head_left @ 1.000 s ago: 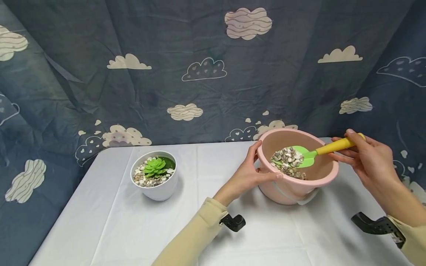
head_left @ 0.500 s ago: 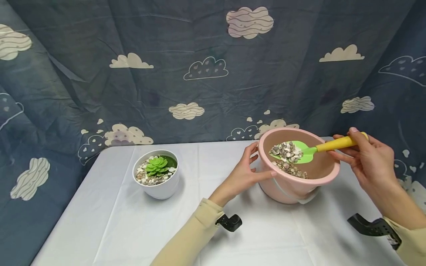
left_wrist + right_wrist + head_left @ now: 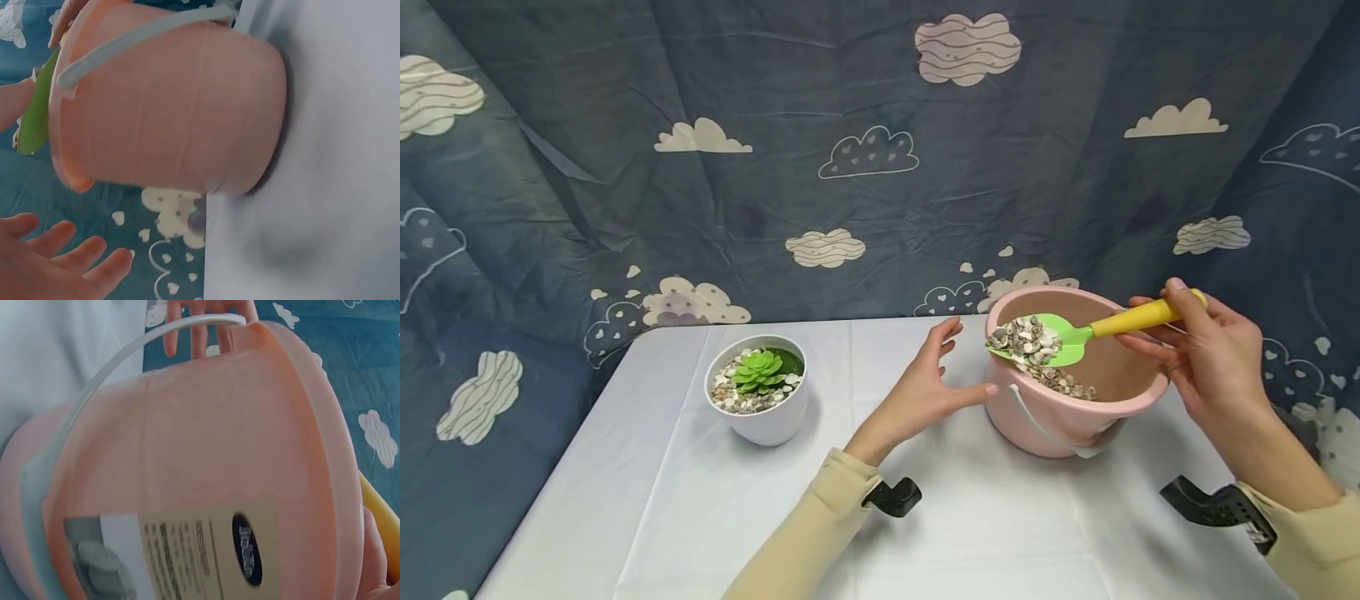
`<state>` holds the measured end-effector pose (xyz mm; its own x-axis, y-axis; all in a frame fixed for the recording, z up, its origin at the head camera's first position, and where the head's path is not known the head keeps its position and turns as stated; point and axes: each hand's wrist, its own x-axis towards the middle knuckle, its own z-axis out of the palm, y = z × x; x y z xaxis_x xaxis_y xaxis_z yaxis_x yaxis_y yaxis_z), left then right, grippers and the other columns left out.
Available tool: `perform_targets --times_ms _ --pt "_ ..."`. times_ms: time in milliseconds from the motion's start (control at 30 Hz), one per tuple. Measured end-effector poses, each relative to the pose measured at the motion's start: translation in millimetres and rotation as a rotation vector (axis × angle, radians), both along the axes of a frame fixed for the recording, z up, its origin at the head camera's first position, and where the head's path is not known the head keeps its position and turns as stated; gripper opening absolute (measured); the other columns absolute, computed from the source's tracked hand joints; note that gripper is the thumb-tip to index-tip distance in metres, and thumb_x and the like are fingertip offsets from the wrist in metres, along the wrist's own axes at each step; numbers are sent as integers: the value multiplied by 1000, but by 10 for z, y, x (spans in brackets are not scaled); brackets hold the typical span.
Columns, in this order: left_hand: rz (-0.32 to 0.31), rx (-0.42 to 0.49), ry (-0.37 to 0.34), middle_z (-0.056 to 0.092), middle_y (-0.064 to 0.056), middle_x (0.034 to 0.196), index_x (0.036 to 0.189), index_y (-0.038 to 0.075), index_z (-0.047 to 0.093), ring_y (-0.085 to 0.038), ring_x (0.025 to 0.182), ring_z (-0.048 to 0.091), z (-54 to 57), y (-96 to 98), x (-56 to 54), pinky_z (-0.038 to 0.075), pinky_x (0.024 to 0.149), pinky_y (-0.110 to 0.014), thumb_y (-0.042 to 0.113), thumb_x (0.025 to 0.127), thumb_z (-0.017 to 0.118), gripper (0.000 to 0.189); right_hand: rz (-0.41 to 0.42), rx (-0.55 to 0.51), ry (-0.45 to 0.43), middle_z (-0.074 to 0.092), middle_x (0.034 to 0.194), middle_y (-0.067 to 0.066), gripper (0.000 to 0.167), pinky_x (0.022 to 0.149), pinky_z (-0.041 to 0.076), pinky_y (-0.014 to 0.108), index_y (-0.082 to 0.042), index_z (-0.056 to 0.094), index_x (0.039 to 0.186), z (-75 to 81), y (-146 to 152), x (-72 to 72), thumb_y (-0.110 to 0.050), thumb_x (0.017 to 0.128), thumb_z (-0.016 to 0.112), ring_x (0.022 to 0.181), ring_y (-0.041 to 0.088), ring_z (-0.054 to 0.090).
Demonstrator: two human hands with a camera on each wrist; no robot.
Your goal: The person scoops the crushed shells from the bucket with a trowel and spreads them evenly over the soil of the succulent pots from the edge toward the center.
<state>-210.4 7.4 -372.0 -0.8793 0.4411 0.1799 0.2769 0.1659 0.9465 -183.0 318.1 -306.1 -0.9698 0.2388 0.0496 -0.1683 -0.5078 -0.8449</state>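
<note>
My right hand (image 3: 1221,354) grips the yellow handle of a toy trowel (image 3: 1138,317). Its green blade, heaped with small pebbles (image 3: 1024,339), is over the left rim of a pink bucket (image 3: 1067,425). More pebbles (image 3: 1063,383) lie inside the bucket. My left hand (image 3: 917,392) is just left of the bucket, fingers spread and holding nothing; the left wrist view shows its fingers (image 3: 94,256) apart from the bucket wall. The right wrist view shows a printed label (image 3: 206,550) on the bucket (image 3: 206,437).
A white pot (image 3: 767,421) with a green succulent (image 3: 758,372) and pebbles stands on the white-covered table (image 3: 760,517), left of my left hand. The bucket's pale handle (image 3: 137,40) hangs down its side. A dark cloud-print cloth (image 3: 760,200) rises behind the table.
My left hand has let go of the bucket's rim and moved left. The loaded trowel has risen slightly and moved left, from inside the bucket to above its rim.
</note>
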Motion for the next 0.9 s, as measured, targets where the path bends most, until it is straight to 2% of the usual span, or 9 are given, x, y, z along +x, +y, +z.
perform_targets --times_ms 200,400,533,633,767,900 --pt "26 -14 23 28 17 154 155 29 23 -12 142 28 26 -152 22 28 113 -39 40 80 81 96 11 -8 22 70 102 14 29 61 56 45 -1 60 113 22 -133 -47 -14 90 72 90 31 71" --pt "61 -52 67 28 9 157 155 28 22 -12 142 27 45 -254 58 27 113 -37 41 79 82 97 13 -20 17 69 103 14 30 62 56 45 -1 61 113 21 -248 -86 -15 89 73 92 31 71" --pt "96 -85 87 28 12 156 155 31 22 -8 141 26 77 -325 96 28 113 -39 42 78 82 99 26 -15 24 69 104 14 31 63 56 44 0 60 113 18 -331 -99 -16 89 73 93 31 71" --pt "125 -106 107 28 15 155 156 29 21 -7 141 26 110 -394 124 29 112 -43 44 77 82 101 32 -1 29 69 104 14 32 63 57 43 0 60 113 14 -397 -105 -17 89 73 93 31 71" --pt "153 -135 134 27 13 157 157 27 21 -8 142 25 145 -502 149 30 111 -46 44 78 82 102 37 16 33 68 106 14 34 64 57 43 0 59 113 13 -488 -114 -19 88 74 92 29 71" --pt "180 -172 162 26 16 156 156 30 20 -9 143 24 180 -620 167 30 111 -47 46 78 81 100 41 34 33 67 107 14 38 65 57 42 -1 58 114 20 -570 -125 -21 87 75 93 27 71"
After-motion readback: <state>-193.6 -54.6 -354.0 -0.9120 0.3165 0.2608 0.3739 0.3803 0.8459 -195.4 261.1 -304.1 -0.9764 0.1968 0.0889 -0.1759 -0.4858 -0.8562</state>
